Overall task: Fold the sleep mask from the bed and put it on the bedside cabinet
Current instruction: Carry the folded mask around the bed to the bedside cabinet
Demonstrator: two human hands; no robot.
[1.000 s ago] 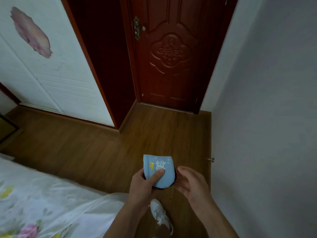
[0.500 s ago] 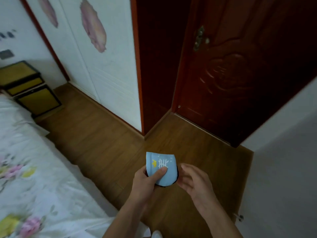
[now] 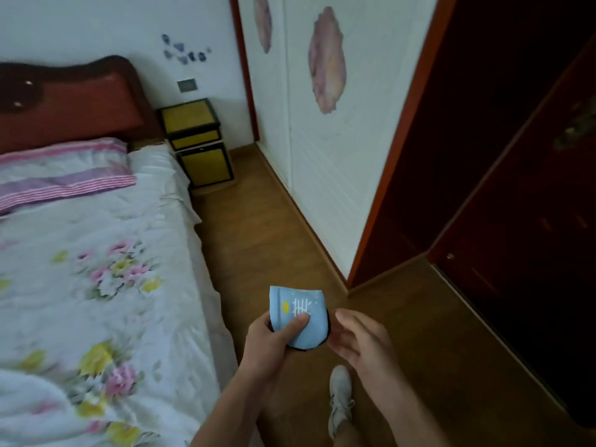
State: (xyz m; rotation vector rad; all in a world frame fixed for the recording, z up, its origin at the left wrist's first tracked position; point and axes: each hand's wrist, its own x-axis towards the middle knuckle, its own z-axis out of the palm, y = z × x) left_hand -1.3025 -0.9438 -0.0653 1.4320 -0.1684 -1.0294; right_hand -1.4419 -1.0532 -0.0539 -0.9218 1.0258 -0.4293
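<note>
Pinching folded sleep mask [image 3: 298,317], left hand [image 3: 274,343]

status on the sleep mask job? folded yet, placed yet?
Done: the sleep mask looks folded and is off the bed. In hand: the left hand pinches it; the right hand is open beside it. Left: carry it to the bedside cabinet and set it on top.

left hand [image 3: 274,343]: pinch grip closed | right hand [image 3: 361,340]: fingers loose, empty
</note>
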